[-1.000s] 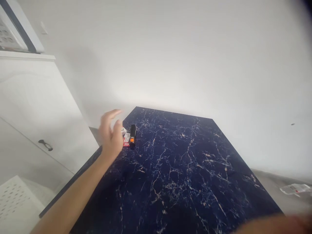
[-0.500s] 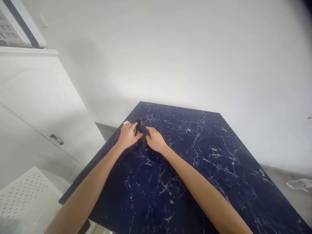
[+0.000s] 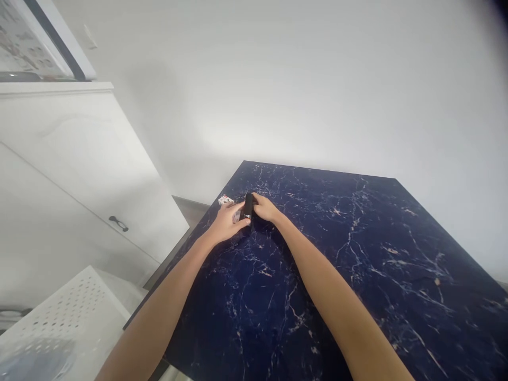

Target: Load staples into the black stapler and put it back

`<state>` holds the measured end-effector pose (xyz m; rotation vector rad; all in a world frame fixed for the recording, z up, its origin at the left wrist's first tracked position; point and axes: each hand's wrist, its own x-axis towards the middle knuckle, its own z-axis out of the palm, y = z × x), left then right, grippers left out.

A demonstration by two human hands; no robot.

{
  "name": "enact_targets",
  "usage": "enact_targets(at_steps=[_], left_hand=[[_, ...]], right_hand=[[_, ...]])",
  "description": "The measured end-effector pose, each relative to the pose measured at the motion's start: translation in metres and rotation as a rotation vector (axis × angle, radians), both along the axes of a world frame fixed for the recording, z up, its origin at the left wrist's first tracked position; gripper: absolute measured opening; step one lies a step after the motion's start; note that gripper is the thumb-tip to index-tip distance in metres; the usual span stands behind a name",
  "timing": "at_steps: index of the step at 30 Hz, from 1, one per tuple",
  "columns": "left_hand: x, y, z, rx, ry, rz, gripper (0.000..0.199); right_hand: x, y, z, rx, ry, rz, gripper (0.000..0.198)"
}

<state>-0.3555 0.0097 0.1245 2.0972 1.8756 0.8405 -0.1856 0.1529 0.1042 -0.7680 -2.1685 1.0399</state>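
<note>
A small black oblong object (image 3: 248, 205), too small to name for certain, is between my two hands near the left edge of the dark blue marbled table (image 3: 317, 254). My left hand (image 3: 227, 223) grips it from the left, thumb at its near end and fingers along its side. From the right, my right hand (image 3: 265, 207) closes against it with bent fingers, their tips partly hidden behind it. A small white box with red marks (image 3: 225, 200) lies just beyond my left fingers. Under that hand a pale printed piece (image 3: 237, 216) shows in part.
A white cabinet (image 3: 79, 159) with a dark handle (image 3: 118, 223) stands left of the table. Lower left is a white perforated surface (image 3: 63, 307). A plain pale wall (image 3: 301, 84) rises behind the table's far edge.
My right hand has moved in against the black object; a gap lay between them before. My left hand stays on it. The view has shifted, so the table appears farther right.
</note>
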Motion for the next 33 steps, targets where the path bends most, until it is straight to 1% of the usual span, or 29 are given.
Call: enact_targets(at_steps=[4, 6, 9, 13, 15, 17, 20, 23, 28, 31, 33], left_hand=[[0.002, 0.001, -0.002, 0.040, 0.035, 0.050, 0.053], [0.007, 0.000, -0.003, 0.083, 0.085, 0.056, 0.053], [0.020, 0.001, -0.005, 0.151, 0.172, 0.066, 0.060], [0.028, 0.008, -0.007, 0.227, 0.193, 0.132, 0.049], [0.024, 0.012, -0.008, 0.247, 0.175, 0.176, 0.045], [0.019, 0.016, -0.010, 0.253, 0.163, 0.213, 0.041], [0.014, 0.019, -0.012, 0.246, 0.154, 0.236, 0.040], [0.014, 0.022, -0.013, 0.237, 0.154, 0.248, 0.040], [0.013, 0.024, -0.014, 0.234, 0.167, 0.257, 0.040], [0.012, 0.025, -0.015, 0.235, 0.171, 0.248, 0.040], [0.012, 0.024, -0.015, 0.239, 0.170, 0.237, 0.039]], right_hand=[[0.017, 0.011, -0.008, 0.021, 0.005, -0.119, 0.032], [0.027, 0.019, -0.013, 0.017, 0.012, -0.179, 0.033], [0.040, 0.027, -0.018, 0.014, 0.016, -0.244, 0.036], [0.054, 0.028, -0.017, 0.079, 0.002, -0.311, 0.038], [0.058, 0.025, -0.012, 0.140, -0.022, -0.281, 0.036], [0.061, 0.020, -0.007, 0.205, -0.061, -0.209, 0.032], [0.061, 0.012, 0.000, 0.291, -0.116, -0.107, 0.028], [0.059, 0.007, 0.004, 0.346, -0.141, -0.050, 0.027], [0.059, 0.006, 0.005, 0.368, -0.168, 0.011, 0.023], [0.062, 0.007, 0.004, 0.348, -0.154, -0.017, 0.023], [0.064, 0.008, 0.002, 0.315, -0.127, -0.064, 0.022]])
